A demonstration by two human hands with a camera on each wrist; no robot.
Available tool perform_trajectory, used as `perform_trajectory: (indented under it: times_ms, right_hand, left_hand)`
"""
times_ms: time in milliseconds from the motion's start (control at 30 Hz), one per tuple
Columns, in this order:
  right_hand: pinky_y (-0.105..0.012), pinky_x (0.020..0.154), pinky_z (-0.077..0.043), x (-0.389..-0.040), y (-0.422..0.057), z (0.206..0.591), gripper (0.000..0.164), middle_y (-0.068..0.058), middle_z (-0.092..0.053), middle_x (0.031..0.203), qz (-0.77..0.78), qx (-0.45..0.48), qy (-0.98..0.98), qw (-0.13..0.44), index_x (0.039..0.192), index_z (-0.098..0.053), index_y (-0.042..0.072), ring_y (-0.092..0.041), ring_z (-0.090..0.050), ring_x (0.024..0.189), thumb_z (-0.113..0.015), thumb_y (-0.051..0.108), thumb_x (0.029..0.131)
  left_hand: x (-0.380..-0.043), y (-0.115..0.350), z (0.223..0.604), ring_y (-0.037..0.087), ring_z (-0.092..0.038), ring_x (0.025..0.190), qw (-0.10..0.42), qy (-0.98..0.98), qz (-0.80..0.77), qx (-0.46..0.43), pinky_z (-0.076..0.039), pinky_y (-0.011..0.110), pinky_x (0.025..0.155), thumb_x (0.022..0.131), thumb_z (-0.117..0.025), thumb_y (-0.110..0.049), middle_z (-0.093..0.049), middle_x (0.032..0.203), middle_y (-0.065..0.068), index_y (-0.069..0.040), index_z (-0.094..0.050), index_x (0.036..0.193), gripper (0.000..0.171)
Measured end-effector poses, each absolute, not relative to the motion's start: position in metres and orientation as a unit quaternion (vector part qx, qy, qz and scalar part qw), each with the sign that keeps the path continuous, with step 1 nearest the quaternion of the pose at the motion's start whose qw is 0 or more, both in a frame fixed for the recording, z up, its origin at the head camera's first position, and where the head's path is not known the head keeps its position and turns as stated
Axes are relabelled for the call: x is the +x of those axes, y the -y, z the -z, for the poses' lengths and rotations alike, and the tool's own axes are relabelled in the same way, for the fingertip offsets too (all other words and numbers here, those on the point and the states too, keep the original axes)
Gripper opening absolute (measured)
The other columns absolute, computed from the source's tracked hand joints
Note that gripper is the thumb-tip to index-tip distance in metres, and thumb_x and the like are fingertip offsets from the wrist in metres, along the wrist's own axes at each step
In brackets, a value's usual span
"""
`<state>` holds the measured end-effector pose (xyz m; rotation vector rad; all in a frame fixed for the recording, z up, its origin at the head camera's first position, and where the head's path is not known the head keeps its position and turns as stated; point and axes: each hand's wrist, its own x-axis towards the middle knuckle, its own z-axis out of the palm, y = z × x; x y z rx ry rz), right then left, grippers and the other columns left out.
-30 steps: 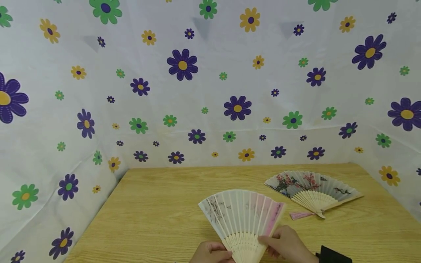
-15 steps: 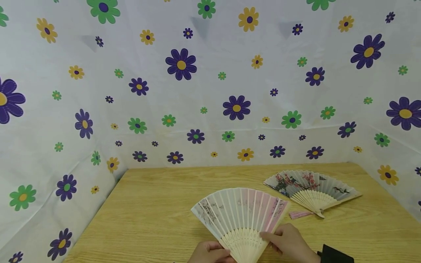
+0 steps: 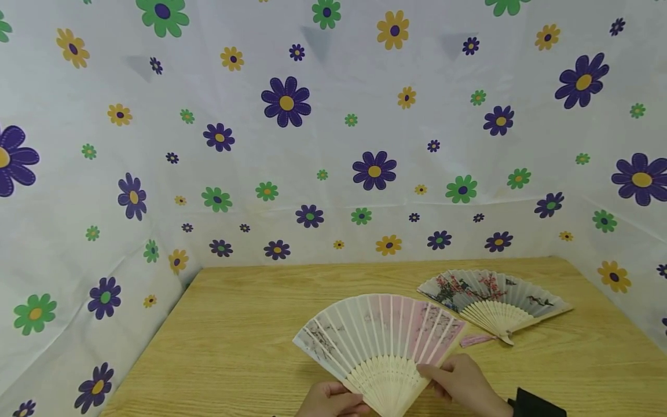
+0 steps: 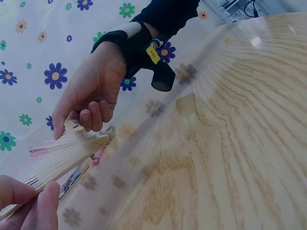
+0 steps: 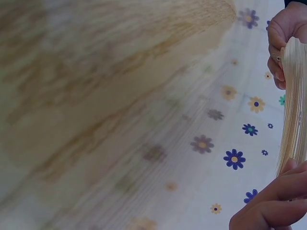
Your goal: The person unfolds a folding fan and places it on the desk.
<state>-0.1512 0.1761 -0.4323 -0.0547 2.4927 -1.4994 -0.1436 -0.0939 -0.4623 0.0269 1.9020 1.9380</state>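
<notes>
A folding fan is spread between my two hands, its cloth white on the left and pink on the right, with faint blossom prints and pale pierced ribs. My left hand pinches its left edge low down, thumb on top. At the right side my right hand grips the ribs with the thumb over the front. In the left wrist view the ribs run edge-on between both hands. The right wrist view shows them stacked, with fingers above and below. The fan's lower tip is cut off in the head view.
A second folding fan, grey and white with red blossoms, lies spread at the back right of the wooden table. Its pink tassel lies toward the held fan. White flower-printed cloth stands around the back and sides.
The held fan has spread wider, its left edge moving left and its right edge moving right. My right hand has shifted slightly right with it. The second fan stays where it lies.
</notes>
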Motion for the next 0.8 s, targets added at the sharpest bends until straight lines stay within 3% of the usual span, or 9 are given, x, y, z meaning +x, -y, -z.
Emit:
perform_trajectory:
  times_ms: [233, 467, 800]
  right_hand:
    - [-0.027, 0.056, -0.041, -0.152, -0.178, 0.435, 0.043, 0.007, -0.056, 0.056, 0.538, -0.017, -0.833, 0.130, 0.067, -0.070, 0.006, -0.011, -0.047, 0.054, -0.064, 0.033, 0.100]
    - [-0.020, 0.049, -0.032, -0.154, -0.184, 0.436, 0.042, 0.009, -0.057, 0.055, 0.570, -0.002, -0.805, 0.164, 0.067, -0.071, 0.012, -0.006, -0.044, 0.051, -0.060, 0.034, 0.102]
    - [-0.019, 0.051, -0.031, -0.156, -0.186, 0.434, 0.041, 0.010, -0.058, 0.059, 0.592, 0.018, -0.782, 0.192, 0.068, -0.070, 0.018, -0.004, -0.044, 0.054, -0.057, 0.037, 0.103]
  left_hand:
    - [-0.144, 0.096, 0.462, 0.005, -0.073, 0.075, 0.215, -0.685, -0.696, 0.005, -0.060, 0.016, 0.069, 0.094, -0.067, -0.003, -0.079, 0.086, 0.010, 0.013, -0.071, 0.105, 0.020]
    - [-0.146, 0.101, 0.462, 0.002, -0.072, 0.072, 0.217, -0.660, -0.719, -0.005, -0.059, 0.012, 0.067, 0.096, -0.064, -0.001, -0.079, 0.086, 0.008, 0.013, -0.070, 0.107, 0.018]
    - [-0.149, 0.106, 0.458, 0.003, -0.072, 0.078, 0.220, -0.649, -0.728, -0.018, -0.060, 0.014, 0.072, 0.099, -0.061, -0.001, -0.077, 0.087, 0.002, 0.012, -0.069, 0.111, 0.019]
